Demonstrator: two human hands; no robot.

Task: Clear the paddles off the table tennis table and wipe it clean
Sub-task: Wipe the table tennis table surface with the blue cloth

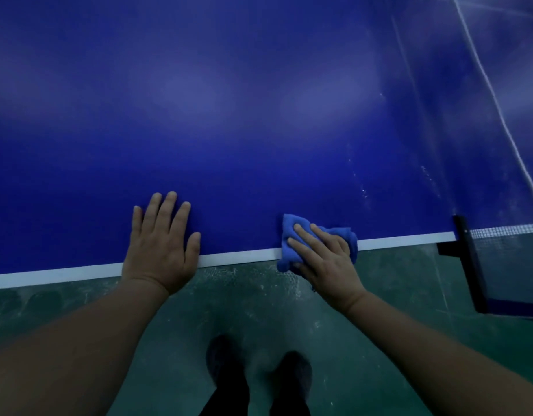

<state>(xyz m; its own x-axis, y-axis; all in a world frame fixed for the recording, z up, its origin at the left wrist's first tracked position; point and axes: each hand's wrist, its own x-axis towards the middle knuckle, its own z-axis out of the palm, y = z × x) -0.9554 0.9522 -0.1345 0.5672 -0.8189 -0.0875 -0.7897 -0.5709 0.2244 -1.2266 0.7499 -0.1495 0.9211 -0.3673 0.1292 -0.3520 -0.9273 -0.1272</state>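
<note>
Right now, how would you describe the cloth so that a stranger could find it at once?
Look at the blue table and follow its white near edge toward the black net post. The cloth lies on that edge under the right hand. It is a soft, crumpled, lighter blue; the left hand lies flat on bare table.

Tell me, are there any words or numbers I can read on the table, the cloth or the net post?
None: no words, numbers or logos show anywhere.
Table: plain blue, with a white edge line.
Cloth: plain blue.
Net post: plain black, no label visible.
</note>
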